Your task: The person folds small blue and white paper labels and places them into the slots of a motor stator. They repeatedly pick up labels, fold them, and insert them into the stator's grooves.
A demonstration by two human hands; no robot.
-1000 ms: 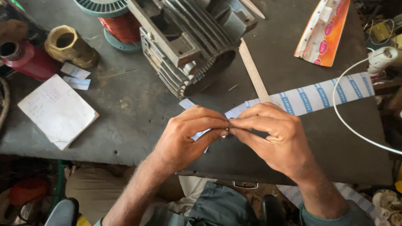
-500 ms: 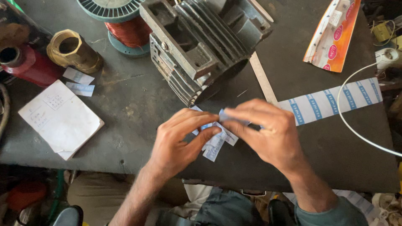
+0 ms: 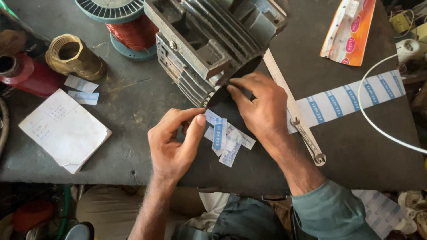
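Note:
My left hand (image 3: 175, 144) hovers over the dark workbench (image 3: 133, 102) with thumb and forefinger pinched on a small bundle of cut white paper strips with blue bands (image 3: 221, 135). My right hand (image 3: 262, 106) reaches up to the open end of a grey finned motor housing (image 3: 209, 40). Its fingertips are bunched together at the housing's dark rim, and whatever lies between them is hidden. A long white paper strip with blue bands (image 3: 351, 100) runs off to the right, behind my right wrist.
A spanner (image 3: 308, 135) and a flat pale bar (image 3: 278, 71) lie by my right forearm. A copper wire spool (image 3: 129, 29), brass fitting (image 3: 75, 55), red cylinder (image 3: 24, 75), notepad (image 3: 64, 129), orange packet (image 3: 349, 31) and white cable (image 3: 378, 122) surround the work.
My hands have parted. The right hand moved up from the strips to the motor housing's opening, while the left hand stayed low with the cut strips.

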